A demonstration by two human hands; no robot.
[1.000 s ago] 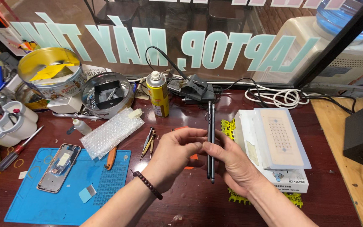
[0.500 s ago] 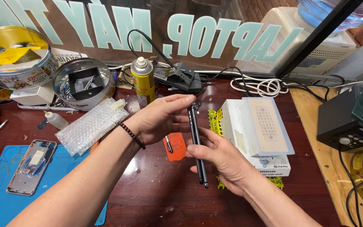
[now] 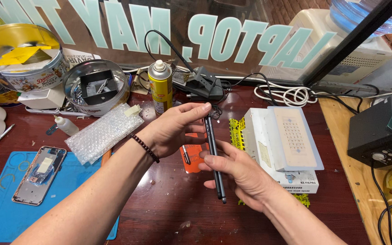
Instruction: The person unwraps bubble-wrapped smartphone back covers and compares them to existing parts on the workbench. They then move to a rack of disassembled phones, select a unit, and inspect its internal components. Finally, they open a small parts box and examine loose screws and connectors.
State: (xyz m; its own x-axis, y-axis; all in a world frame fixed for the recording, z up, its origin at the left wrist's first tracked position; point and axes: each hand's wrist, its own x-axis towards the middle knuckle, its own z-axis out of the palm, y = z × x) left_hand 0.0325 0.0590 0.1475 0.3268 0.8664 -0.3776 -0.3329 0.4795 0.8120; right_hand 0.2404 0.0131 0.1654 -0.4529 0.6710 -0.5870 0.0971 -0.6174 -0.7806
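**Bench clutter around the work area**

A yellow spray can [image 3: 160, 87] is stood near the window. A round metal tin [image 3: 96, 87] and a larger yellow-lidded tin [image 3: 21, 56] are set to its left. A bubble-wrap sheet [image 3: 103, 132] is laid beside a blue mat [image 3: 5, 218], on which an opened phone [image 3: 39, 174] is placed. A white box [image 3: 286, 145] is seen at right.

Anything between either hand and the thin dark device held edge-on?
Nothing visible. Both hands already grip the thin dark device: the left hand pinches its upper end, the right hand wraps its lower part. It hangs above the table, over the orange card, touching neither.
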